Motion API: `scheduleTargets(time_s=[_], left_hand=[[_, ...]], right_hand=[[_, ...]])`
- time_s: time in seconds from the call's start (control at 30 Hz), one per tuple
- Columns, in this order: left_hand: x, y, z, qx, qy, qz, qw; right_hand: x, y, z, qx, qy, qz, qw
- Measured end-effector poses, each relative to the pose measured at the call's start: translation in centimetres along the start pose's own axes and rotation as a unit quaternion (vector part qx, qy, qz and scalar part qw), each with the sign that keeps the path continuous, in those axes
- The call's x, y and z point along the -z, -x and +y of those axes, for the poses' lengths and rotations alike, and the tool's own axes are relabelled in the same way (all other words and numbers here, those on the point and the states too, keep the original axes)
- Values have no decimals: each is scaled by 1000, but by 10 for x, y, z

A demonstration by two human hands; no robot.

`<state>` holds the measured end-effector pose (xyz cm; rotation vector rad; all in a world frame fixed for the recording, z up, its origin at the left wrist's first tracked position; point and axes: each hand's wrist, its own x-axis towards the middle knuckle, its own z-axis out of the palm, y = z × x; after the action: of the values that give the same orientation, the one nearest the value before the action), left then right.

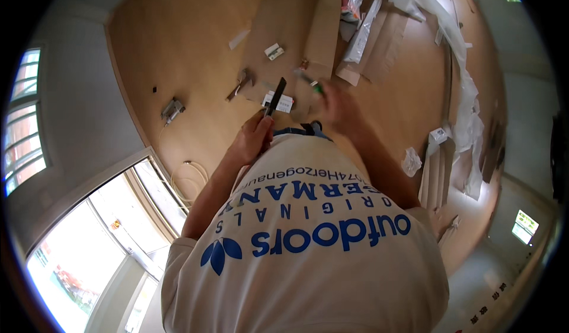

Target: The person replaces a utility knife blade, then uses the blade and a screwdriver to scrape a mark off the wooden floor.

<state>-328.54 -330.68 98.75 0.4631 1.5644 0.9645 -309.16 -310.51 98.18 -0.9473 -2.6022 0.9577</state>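
My left hand (253, 138) is closed around the lower end of a narrow dark strip (277, 94), which points up and away from me with a slanted tip. To its right, my right hand (342, 109) is closed on a green-handled tool (317, 87). Motion blurs that hand, and the tool's exact kind does not show. The tool's pale front end reaches toward the strip without touching it. Below the strip, on the floor, lies a white printed box (285, 102), partly covered by it. A hammer (240, 85) rests just left of the box.
Flattened brown cardboard (284, 22) lies ahead on the wooden floor, with a small white-and-green box (274, 51) on it. A grey nail gun (172, 109) and a coiled pale hose (188, 179) are at left. Crumpled plastic sheeting (468, 105) trails along the right.
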Motion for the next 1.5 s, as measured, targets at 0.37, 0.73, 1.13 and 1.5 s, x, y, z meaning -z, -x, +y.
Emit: scheduleTargets(time_s=[0.37, 0.73, 1.13, 1.5], left_hand=[[-8, -9, 7, -77, -131, 39, 988], [-7, 0, 4, -74, -150, 30, 985], [12, 13, 7, -96, -142, 72, 983], [0, -5, 15, -130, -167, 39, 977]], right_hand=[[-31, 4, -37, 41, 59, -38, 997], [-31, 15, -32, -50, 19, -46, 997], [45, 39, 90, -219, 96, 54, 970], [-18, -9, -40, 41, 28, -20, 999]])
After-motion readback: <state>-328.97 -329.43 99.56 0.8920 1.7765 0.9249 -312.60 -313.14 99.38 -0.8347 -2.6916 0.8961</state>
